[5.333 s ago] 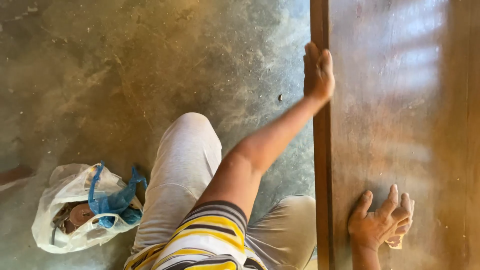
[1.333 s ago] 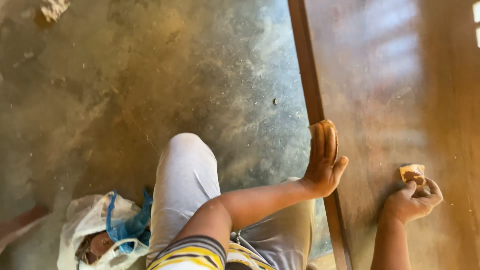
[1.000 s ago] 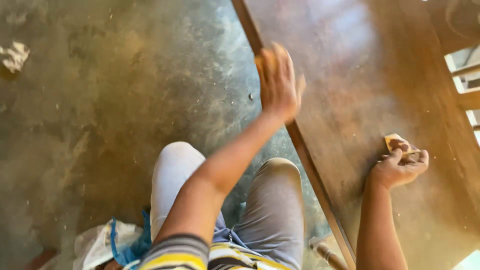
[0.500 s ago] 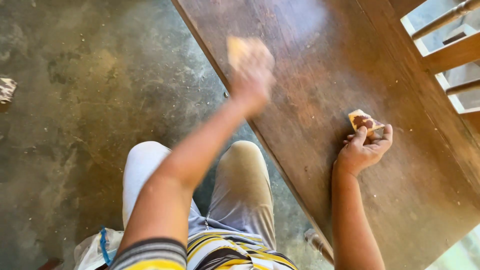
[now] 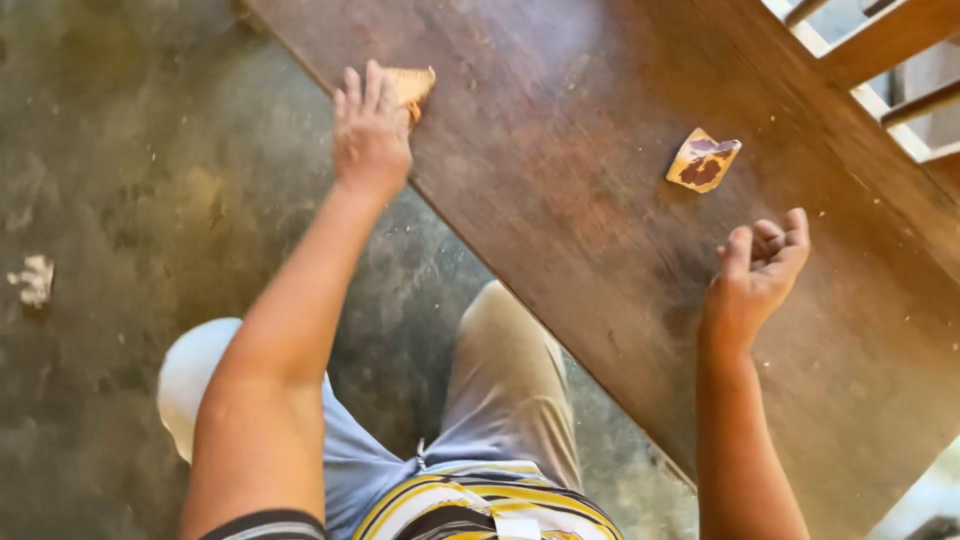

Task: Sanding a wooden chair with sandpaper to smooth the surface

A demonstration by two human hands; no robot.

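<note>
My left hand (image 5: 370, 130) pressed a tan sandpaper piece (image 5: 410, 85) flat against the wooden board's (image 5: 590, 200) near edge. My right hand (image 5: 757, 275) rested loosely curled, empty, near a stained sandpaper scrap (image 5: 703, 160) lying on the board.

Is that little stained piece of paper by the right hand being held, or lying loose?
Lying loose. The stained sandpaper piece rests on the wooden board, apart from the right hand, whose fingers curl around nothing.

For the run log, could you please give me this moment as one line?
left hand: presses sandpaper pad on board edge | right hand: empty, half curled, on board | stained sandpaper piece: lies loose beyond it
</note>
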